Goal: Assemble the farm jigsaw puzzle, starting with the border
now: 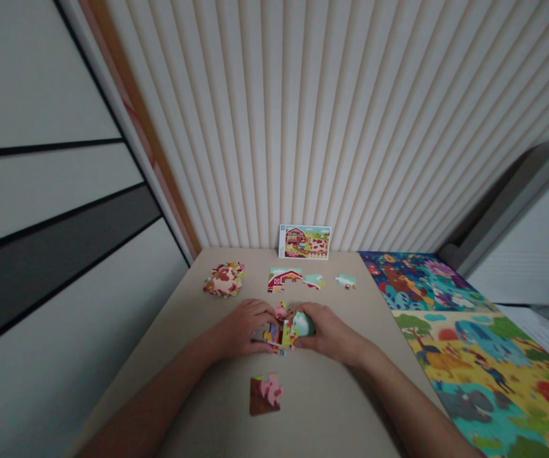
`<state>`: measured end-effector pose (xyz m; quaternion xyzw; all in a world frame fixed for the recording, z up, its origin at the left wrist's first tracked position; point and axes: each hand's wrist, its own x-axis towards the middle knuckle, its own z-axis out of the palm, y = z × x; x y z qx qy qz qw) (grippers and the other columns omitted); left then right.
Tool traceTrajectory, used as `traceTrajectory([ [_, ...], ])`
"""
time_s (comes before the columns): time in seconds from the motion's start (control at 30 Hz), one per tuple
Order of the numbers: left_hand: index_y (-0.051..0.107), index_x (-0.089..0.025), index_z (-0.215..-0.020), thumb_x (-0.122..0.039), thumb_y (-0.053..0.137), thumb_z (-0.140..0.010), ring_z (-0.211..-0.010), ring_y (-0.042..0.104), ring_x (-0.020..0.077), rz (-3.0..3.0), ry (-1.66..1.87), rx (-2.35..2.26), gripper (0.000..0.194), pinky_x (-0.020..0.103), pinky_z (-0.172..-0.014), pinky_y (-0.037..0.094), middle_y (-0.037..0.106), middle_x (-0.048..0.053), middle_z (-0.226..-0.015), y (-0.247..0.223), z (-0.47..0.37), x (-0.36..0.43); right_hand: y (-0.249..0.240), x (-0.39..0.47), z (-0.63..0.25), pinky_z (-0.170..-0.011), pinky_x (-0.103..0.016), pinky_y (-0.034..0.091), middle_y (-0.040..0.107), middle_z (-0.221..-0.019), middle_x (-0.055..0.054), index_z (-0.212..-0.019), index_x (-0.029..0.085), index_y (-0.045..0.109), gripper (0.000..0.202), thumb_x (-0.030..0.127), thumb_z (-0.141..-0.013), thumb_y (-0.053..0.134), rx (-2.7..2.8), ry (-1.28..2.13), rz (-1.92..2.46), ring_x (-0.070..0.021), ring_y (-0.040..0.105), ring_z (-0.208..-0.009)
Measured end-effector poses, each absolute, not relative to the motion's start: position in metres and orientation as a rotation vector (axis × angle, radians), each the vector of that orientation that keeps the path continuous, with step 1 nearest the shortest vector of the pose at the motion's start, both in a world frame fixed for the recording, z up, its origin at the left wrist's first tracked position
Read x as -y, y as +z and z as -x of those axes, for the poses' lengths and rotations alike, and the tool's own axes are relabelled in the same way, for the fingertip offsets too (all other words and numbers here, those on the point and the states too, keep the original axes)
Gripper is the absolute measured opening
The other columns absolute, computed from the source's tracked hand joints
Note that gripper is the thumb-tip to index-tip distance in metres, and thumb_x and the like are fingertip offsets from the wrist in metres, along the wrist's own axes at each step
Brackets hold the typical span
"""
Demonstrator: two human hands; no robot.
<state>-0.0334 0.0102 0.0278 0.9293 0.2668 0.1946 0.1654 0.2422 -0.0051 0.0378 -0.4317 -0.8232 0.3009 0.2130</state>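
Observation:
Above the middle of the table, my left hand (249,327) is closed around the left side of a small bunch of jigsaw puzzle pieces (273,334). Facing it, my right hand (329,334) grips more puzzle pieces (303,324) with pale green and yellow print, thumb below and fingers above. The two bunches touch or overlap; which pieces join I cannot tell. Closer to me lies a corner piece with a pink pig (265,394). Beyond my hands are joined red barn pieces (281,278), with a pale green piece (347,280) apart at their right.
A heap of puzzle pieces (225,280) sits at the table's far left. The farm picture card (305,243) leans upright against the pleated curtain (303,127). Along the right edge lie an assembled blue puzzle (408,280) and a yellow safari puzzle (484,375).

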Motion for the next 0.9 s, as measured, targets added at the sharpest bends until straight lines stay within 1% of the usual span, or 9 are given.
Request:
traceTrajectory([
  [0.1, 0.064, -0.021, -0.113, -0.051, 0.075, -0.081, -0.111, 0.059, 0.0262, -2.565, 0.593, -0.815, 0.045, 0.039, -0.099, 0.043, 0.067, 0.009, -0.116, 0.027, 0.031, -0.008, 0.038, 0.001, -0.242, -0.071, -0.028, 0.044, 0.068, -0.086, 0.000, -0.100, 0.020, 0.067, 0.031, 0.041, -0.080, 0.076, 1.998, 1.051, 1.194, -0.0174, 0.058, -0.076],
  [0.17, 0.063, -0.021, -0.111, -0.046, 0.072, -0.085, -0.106, 0.060, 0.0253, -2.481, 0.635, -0.928, 0.037, 0.037, -0.093, 0.045, 0.067, 0.008, -0.111, 0.025, 0.028, -0.006, 0.036, -0.003, -0.239, -0.067, -0.027, 0.044, 0.067, -0.083, 0.001, -0.095, 0.018, 0.067, 0.033, 0.044, -0.077, 0.078, 1.795, 1.164, 1.144, -0.0161, 0.056, -0.074],
  [0.23, 0.064, -0.022, -0.109, -0.042, 0.067, -0.089, -0.095, 0.062, 0.0222, -2.357, 0.697, -1.032, 0.029, 0.034, -0.086, 0.047, 0.068, 0.006, -0.102, 0.021, 0.024, -0.003, 0.034, -0.005, -0.236, -0.064, -0.026, 0.044, 0.067, -0.082, 0.000, -0.098, 0.018, 0.066, 0.039, 0.046, -0.075, 0.080, 1.603, 1.296, 1.095, -0.0151, 0.056, -0.070],
  [0.3, 0.063, -0.021, -0.113, -0.041, 0.063, -0.092, -0.081, 0.062, 0.0181, -2.164, 0.777, -1.079, 0.029, 0.030, -0.076, 0.048, 0.068, 0.003, -0.091, 0.018, 0.018, 0.000, 0.032, -0.006, -0.232, -0.060, -0.026, 0.044, 0.068, -0.082, -0.001, -0.102, 0.017, 0.066, 0.045, 0.049, -0.073, 0.081, 1.446, 1.425, 1.057, -0.0143, 0.057, -0.066],
  [0.37, 0.061, -0.020, -0.117, -0.042, 0.061, -0.093, -0.070, 0.059, 0.0144, -1.899, 0.837, -1.031, 0.033, 0.026, -0.065, 0.048, 0.066, 0.002, -0.086, 0.016, 0.011, 0.002, 0.032, -0.005, -0.229, -0.059, -0.026, 0.045, 0.070, -0.085, -0.003, -0.104, 0.017, 0.067, 0.048, 0.051, -0.073, 0.081, 1.330, 1.513, 1.029, -0.0144, 0.058, -0.065],
  [0.43, 0.059, -0.019, -0.118, -0.044, 0.061, -0.092, -0.067, 0.059, 0.0128, -1.647, 0.852, -0.892, 0.036, 0.024, -0.059, 0.048, 0.066, 0.003, -0.088, 0.013, 0.004, 0.004, 0.031, -0.004, -0.226, -0.063, -0.026, 0.046, 0.071, -0.086, -0.004, -0.100, 0.016, 0.069, 0.048, 0.052, -0.072, 0.082, 1.271, 1.546, 1.015, -0.0152, 0.060, -0.067],
  [0.57, 0.060, -0.017, -0.118, -0.043, 0.071, -0.086, -0.076, 0.061, 0.0151, -1.443, 0.832, -0.703, 0.042, 0.026, -0.062, 0.054, 0.063, 0.005, -0.094, 0.010, -0.003, 0.006, 0.024, 0.000, -0.221, -0.070, -0.029, 0.047, 0.071, -0.080, -0.004, -0.090, 0.014, 0.072, 0.046, 0.055, -0.071, 0.083, 1.295, 1.585, 0.971, -0.0167, 0.061, -0.069],
  [0.77, 0.059, -0.016, -0.114, -0.047, 0.067, -0.089, -0.059, 0.060, 0.0107, -1.437, 0.873, -0.828, 0.041, 0.025, -0.057, 0.055, 0.063, 0.001, -0.083, 0.011, -0.002, 0.004, 0.020, 0.000, -0.221, -0.053, -0.023, 0.034, 0.062, -0.065, 0.000, -0.080, 0.015, 0.071, 0.051, 0.066, -0.083, 0.066, 1.408, 1.564, 0.999, -0.0106, 0.046, -0.054],
  [0.9, 0.054, -0.018, -0.120, -0.046, 0.068, -0.089, -0.060, 0.065, 0.0117, -1.396, 0.928, -0.837, 0.044, 0.024, -0.058, 0.055, 0.067, 0.002, -0.087, 0.013, 0.002, 0.002, 0.023, -0.003, -0.224, -0.057, -0.023, 0.038, 0.064, -0.071, -0.001, -0.087, 0.015, 0.073, 0.051, 0.065, -0.084, 0.066, 1.359, 1.541, 0.965, -0.0108, 0.048, -0.058],
])
